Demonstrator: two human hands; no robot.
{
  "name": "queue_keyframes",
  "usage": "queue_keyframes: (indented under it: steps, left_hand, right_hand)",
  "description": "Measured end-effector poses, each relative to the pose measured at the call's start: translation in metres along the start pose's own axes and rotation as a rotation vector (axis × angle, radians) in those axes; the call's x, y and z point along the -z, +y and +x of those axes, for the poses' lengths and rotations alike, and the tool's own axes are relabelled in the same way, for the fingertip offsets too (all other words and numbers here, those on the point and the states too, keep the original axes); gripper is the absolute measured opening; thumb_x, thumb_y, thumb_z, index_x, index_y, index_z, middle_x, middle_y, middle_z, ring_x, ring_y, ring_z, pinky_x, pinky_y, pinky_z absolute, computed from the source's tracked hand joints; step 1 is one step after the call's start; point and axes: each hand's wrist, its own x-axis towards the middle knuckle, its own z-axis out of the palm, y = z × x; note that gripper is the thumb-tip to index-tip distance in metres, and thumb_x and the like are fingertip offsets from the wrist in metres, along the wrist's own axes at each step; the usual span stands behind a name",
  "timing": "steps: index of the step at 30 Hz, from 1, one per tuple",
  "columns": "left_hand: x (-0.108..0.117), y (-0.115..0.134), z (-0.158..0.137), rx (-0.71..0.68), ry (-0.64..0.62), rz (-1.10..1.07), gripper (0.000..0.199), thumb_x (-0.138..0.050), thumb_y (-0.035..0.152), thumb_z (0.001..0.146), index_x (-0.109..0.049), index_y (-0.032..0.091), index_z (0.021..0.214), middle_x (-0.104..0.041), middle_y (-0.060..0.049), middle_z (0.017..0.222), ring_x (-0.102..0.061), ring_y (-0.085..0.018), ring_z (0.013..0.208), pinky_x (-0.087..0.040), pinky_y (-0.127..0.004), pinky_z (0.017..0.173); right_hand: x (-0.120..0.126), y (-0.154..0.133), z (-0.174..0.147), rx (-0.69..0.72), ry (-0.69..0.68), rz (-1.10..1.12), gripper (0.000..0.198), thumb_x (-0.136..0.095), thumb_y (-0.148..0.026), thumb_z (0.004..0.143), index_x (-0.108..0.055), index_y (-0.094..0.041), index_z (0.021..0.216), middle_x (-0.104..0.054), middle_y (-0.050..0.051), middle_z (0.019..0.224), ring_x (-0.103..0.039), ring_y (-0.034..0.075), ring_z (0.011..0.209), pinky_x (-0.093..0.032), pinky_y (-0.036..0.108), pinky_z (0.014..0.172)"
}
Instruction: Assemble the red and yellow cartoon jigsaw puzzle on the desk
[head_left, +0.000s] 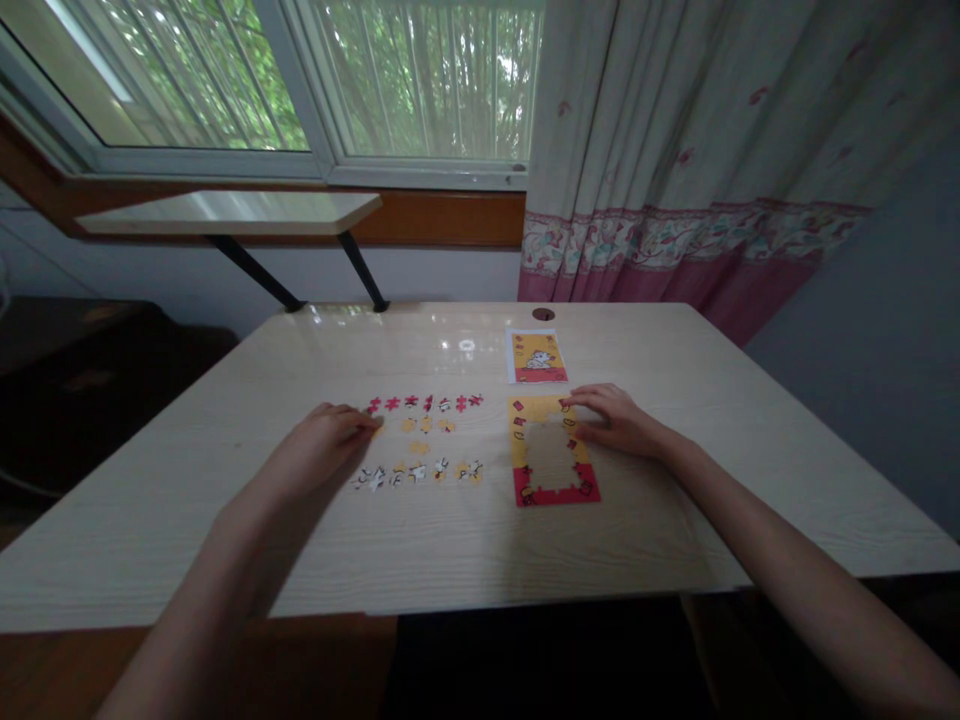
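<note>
My left hand (330, 437) is closed at the left end of the loose jigsaw pieces, fingertips pinched on a small yellow puzzle piece (379, 427) that they partly hide. Red pieces (412, 402) lie in a row at the back, yellow pieces (426, 425) in the middle, and white-and-yellow pieces (417, 472) in front. My right hand (619, 422) has its thumb and fingers apart, touching the right edge of the yellow-and-red puzzle frame (555, 496). Bare tabletop shows through the frame's jagged opening, with joined pieces forming its border.
Behind the frame lies a picture card (537, 358) with a white cartoon animal on yellow and red. A raised white shelf (232, 212) on black legs stands at the table's back left. A round cable hole (543, 314) sits near the back edge, below the curtain (675, 240).
</note>
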Motion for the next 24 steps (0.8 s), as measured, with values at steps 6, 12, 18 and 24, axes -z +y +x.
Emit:
queue_keyframes:
  steps: [6,12,18,24]
  left_hand:
    - [0.009,0.025,0.011,-0.003,0.011,0.015,0.036,-0.041,0.04,0.086,-0.069,0.019,0.093,-0.068,-0.01,0.092,-0.058,-0.023,0.085,-0.046,-0.038,0.08]
    - [0.001,0.044,0.036,-0.154,-0.088,-0.016,0.029,-0.044,0.032,0.086,-0.068,0.02,0.098,-0.065,-0.008,0.089,-0.056,-0.02,0.084,-0.044,-0.036,0.081]
    - [-0.006,0.046,0.048,-0.18,-0.144,0.015,0.027,-0.047,0.029,0.083,-0.067,0.018,0.097,-0.062,-0.009,0.09,-0.053,-0.021,0.085,-0.043,-0.033,0.078]
    - [-0.003,0.049,0.053,-0.174,-0.18,0.037,0.021,-0.051,0.033,0.081,-0.065,0.018,0.089,-0.061,-0.008,0.088,-0.053,-0.021,0.087,-0.042,-0.033,0.077]
  right_hand:
    - [-0.001,0.001,0.0,0.01,0.0,-0.001,0.044,-0.057,-0.047,0.082,-0.057,-0.027,0.121,-0.057,0.009,0.123,-0.049,0.026,0.114,-0.038,0.045,0.095]
    - [0.0,0.001,0.0,0.004,-0.005,-0.005,0.044,-0.056,-0.047,0.083,-0.056,-0.028,0.122,-0.056,0.009,0.124,-0.049,0.027,0.114,-0.039,0.046,0.093]
    - [0.001,0.0,0.0,0.013,0.0,0.004,0.043,-0.057,-0.046,0.083,-0.057,-0.027,0.122,-0.057,0.009,0.123,-0.049,0.026,0.114,-0.038,0.045,0.095]
    - [0.0,0.001,0.0,0.022,-0.002,0.002,0.043,-0.057,-0.045,0.083,-0.056,-0.028,0.122,-0.057,0.008,0.124,-0.049,0.026,0.115,-0.038,0.045,0.095]
